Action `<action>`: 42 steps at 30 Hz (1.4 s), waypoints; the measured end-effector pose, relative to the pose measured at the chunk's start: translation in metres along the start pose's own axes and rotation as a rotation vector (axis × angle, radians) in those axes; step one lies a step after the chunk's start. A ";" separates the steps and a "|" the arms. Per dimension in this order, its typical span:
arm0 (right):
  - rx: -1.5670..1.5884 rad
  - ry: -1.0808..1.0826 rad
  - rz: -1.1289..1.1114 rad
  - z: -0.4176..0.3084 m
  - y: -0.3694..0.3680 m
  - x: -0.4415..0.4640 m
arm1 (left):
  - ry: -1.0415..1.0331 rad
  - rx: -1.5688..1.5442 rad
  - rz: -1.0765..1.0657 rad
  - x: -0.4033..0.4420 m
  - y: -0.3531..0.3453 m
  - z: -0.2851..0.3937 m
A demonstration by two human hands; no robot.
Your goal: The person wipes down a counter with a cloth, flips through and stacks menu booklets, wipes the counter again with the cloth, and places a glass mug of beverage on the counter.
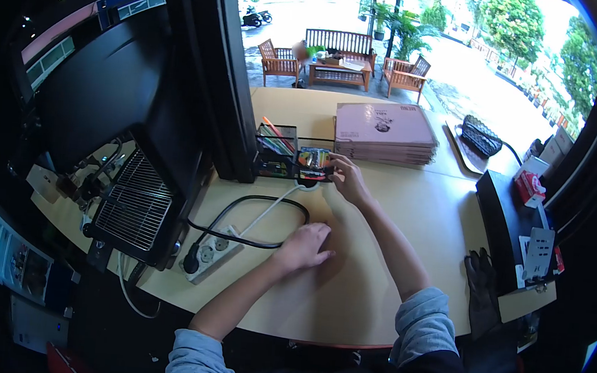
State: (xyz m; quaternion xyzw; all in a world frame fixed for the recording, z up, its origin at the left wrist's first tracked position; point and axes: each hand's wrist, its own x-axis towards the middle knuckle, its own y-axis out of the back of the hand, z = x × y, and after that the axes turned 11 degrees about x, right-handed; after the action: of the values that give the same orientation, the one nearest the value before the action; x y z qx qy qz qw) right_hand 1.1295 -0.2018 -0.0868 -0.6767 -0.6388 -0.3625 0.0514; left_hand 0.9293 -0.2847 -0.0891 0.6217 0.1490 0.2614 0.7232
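Note:
My left hand [304,246] rests on the wooden counter beside a looped black power cable [269,200]. Its thumb is apart from loosely bent fingers, and nothing shows in it. Further forward, my right hand [348,178] has its fingertips and thumb at the right side of a black mesh desk organizer [277,167], seemingly gripping its edge. Inside the organizer are several pens [274,139] and some small colourful packets [314,161]. A white power strip [213,253] lies left of my left hand, with a black plug in it.
A stack of pink menus [386,127] stands behind my right hand. Left, beyond a dark post [212,74], is a machine with a metal drip grate [136,198]. At right are a black box [503,220], dark gloves [481,288] and a patterned black pouch [481,136].

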 end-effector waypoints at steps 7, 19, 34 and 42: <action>-0.135 0.065 -0.044 -0.045 0.031 -0.075 | 0.127 -0.039 0.009 0.014 0.011 0.016; -0.738 -0.338 -0.080 -0.111 0.252 -0.335 | 0.019 -0.234 0.206 0.037 0.008 0.103; -0.369 -0.068 -0.251 0.005 0.067 -0.104 | 0.054 -0.352 0.176 0.028 0.028 0.062; -0.591 -0.040 -0.081 0.067 0.151 -0.059 | -0.029 -0.344 0.120 0.071 0.018 0.052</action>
State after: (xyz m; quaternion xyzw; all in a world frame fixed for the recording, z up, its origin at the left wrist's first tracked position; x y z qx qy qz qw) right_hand 1.2988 -0.2425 -0.1091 -0.6434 -0.5328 -0.5211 -0.1750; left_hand 1.0118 -0.2856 -0.0544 0.5002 0.0542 0.3169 0.8040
